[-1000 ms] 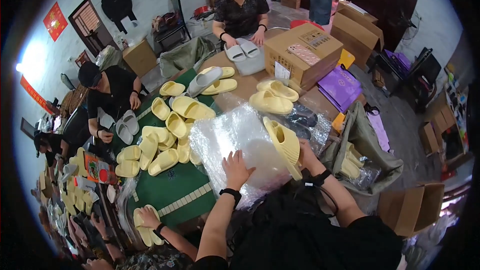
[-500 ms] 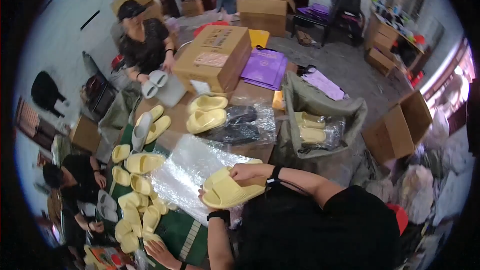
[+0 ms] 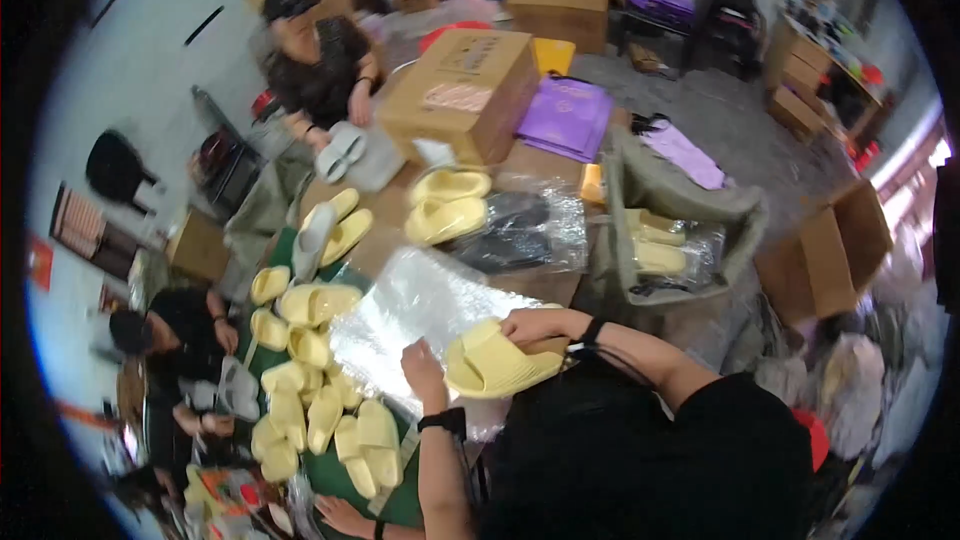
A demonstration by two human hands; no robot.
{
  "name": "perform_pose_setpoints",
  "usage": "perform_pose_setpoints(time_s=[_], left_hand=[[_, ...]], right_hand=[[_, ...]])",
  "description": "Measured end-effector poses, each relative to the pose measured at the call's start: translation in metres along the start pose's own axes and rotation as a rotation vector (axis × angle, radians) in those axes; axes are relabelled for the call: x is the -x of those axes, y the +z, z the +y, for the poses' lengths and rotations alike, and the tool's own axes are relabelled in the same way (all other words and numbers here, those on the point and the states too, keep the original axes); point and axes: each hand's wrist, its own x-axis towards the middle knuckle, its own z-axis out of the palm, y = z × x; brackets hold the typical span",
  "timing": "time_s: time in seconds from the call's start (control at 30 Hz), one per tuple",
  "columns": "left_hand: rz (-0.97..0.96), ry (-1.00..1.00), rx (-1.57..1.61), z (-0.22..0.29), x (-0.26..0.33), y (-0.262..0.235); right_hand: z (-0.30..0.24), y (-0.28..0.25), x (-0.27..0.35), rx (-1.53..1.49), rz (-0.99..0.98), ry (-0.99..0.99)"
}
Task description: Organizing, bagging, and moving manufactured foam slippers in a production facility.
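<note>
My right hand (image 3: 530, 325) is closed on a pair of pale yellow slide slippers (image 3: 495, 365), held one against the other in front of my body. My left hand (image 3: 424, 372) is beside their left end, apart from them, with its fingers drawn together; whether anything is in them is hidden. Beneath both hands a clear, shiny plastic bag (image 3: 400, 300) lies flat on the table. More yellow slippers (image 3: 312, 305) lie loosely heaped to the left. Farther back, another yellow pair (image 3: 447, 205) is next to dark slippers (image 3: 508, 230) in clear plastic.
A carton (image 3: 455, 100) and purple bags (image 3: 565, 115) are at the table's far side. To the right stands a grey-green sack (image 3: 735, 225) with bagged yellow slippers inside, then an open carton (image 3: 830, 255). Co-workers handle grey slippers (image 3: 240, 388) at the left; another person's hand (image 3: 345, 517) is near the lower edge.
My left hand has come off the slippers and moved a little away. A yellow pair now lies at the near left, where the co-worker's hand was; that hand has drawn back. The view has shifted.
</note>
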Motion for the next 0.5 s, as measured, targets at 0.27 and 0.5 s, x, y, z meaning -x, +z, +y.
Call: perform_pose_setpoints(time_s=[0.27, 0.5], left_hand=[[0.181, 0.025, 0.071, 0.031, 0.012, -0.013], [0.017, -0.006, 0.129, 0.047, 0.025, -0.012]], right_hand=[[-0.001, 0.014, -0.020, 0.411, 0.559, -0.166], [-0.022, 0.025, -0.021, 0.828, 0.576, -0.268]])
